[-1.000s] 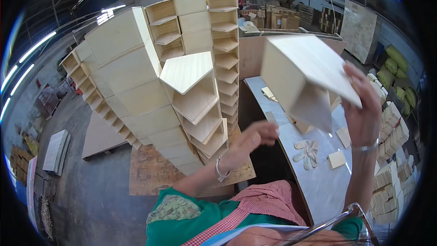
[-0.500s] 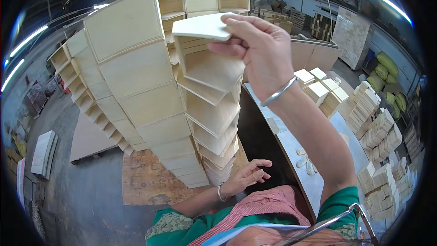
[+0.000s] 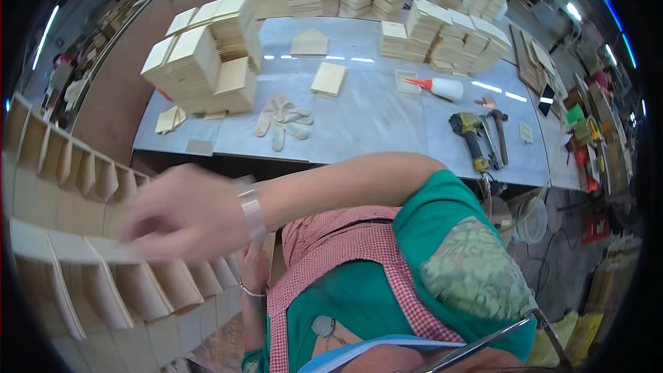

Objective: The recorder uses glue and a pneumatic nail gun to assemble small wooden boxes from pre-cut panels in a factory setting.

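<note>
My right hand [image 3: 181, 213] reaches across to the left, over the open wooden boxes, and is smeared by motion. Its fingers look curled beside the pale edge of the box stack [image 3: 41, 238]; whether anything is in them I cannot make out. Partly behind my right wrist, my left hand [image 3: 254, 266] hangs low next to the same stack, its fingers mostly hidden. Thin pale boards divide the boxes into angled compartments [image 3: 141, 287]. A second row of such boxes [image 3: 76, 162] stands beyond my right hand.
A grey-topped table [image 3: 373, 121] holds stacked wooden pieces [image 3: 197, 62], fabric gloves [image 3: 283, 121], a white glue bottle [image 3: 445, 88], a nail gun [image 3: 473, 138] and a hammer [image 3: 498, 135]. A brown panel [image 3: 117, 76] rises at the table's left side.
The view has swung right toward the table, so the boxes now appear at the left. My right hand, which held the top pale wooden piece, is now blurred; my left fingers are less visible.
</note>
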